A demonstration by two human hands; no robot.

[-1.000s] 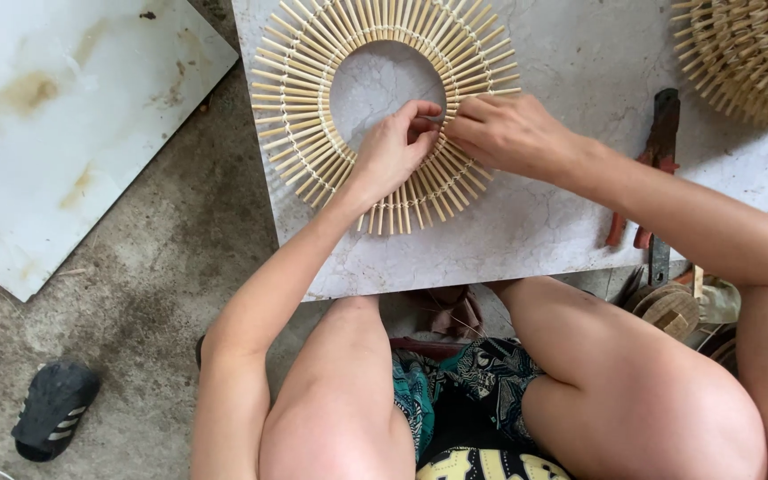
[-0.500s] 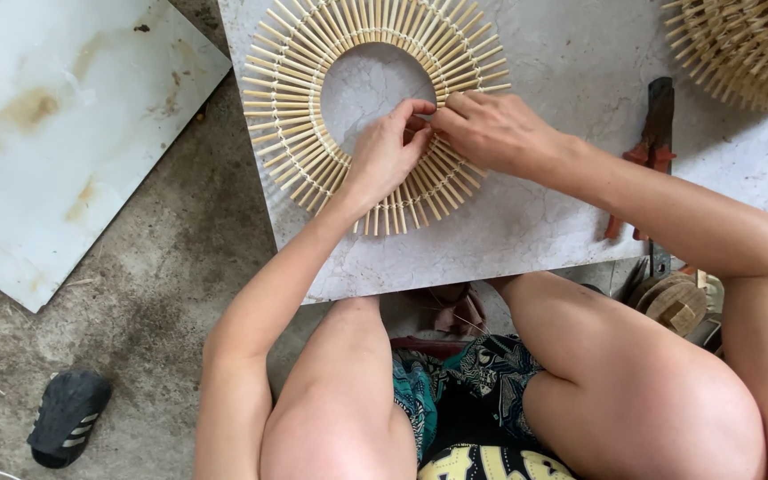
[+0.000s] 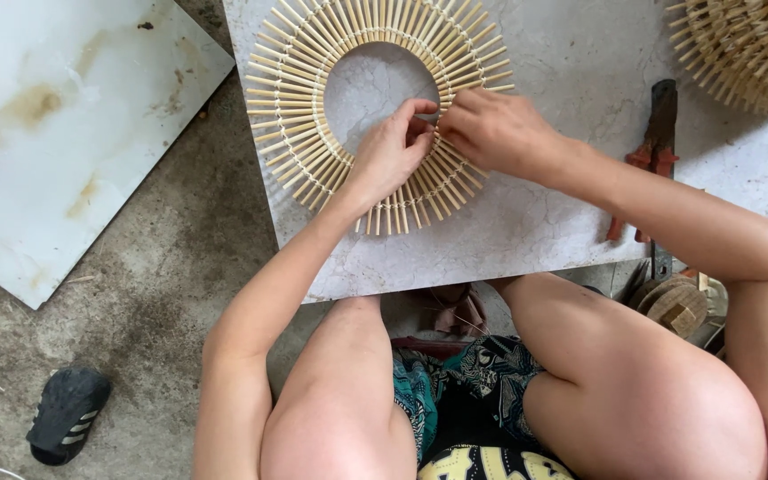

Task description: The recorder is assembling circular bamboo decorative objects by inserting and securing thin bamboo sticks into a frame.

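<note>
Rough concrete floor surrounds a low grey stone slab (image 3: 562, 231) that serves as the work table, with a stained white panel (image 3: 55, 133) lying off its left edge and a dark shoe (image 3: 66, 413) on the floor below that. From the head view, a ring of bamboo sticks (image 3: 300, 116) lies flat near the slab's far left corner, its sticks fanning outward around an open centre. The left hand (image 3: 388, 156) and right hand (image 3: 495, 133) meet at the ring's inner rim on its near right side, fingers pinched narrow on a stick or binding there; what exactly they grip is hidden. Working well here likely means keeping the ring flat and the spacing even. A red-handled tool (image 3: 655, 151) lies near the right edge, a second stick piece (image 3: 748, 49) at the far right corner.
</note>
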